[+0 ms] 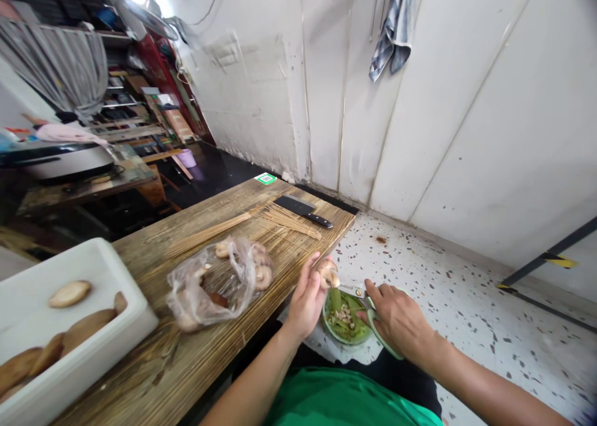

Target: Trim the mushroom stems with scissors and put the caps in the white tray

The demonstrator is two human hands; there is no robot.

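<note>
My left hand [308, 298] is closed on a brown mushroom [328, 273], holding it just off the table's edge above a green bowl [347, 339]. My right hand [396, 317] grips green-handled scissors [373, 317], their blades pointing at the mushroom's stem. The bowl holds green scraps and pale mushroom trimmings. A clear plastic bag [212, 283] with several mushrooms lies on the wooden table [196, 364] left of my left hand.
Bamboo skewers [242, 224] and a black cleaver [303, 210] lie at the table's far end. A white foam box [60, 326] with brown oval pieces stands at the near left. Speckled floor and a white wall are on the right.
</note>
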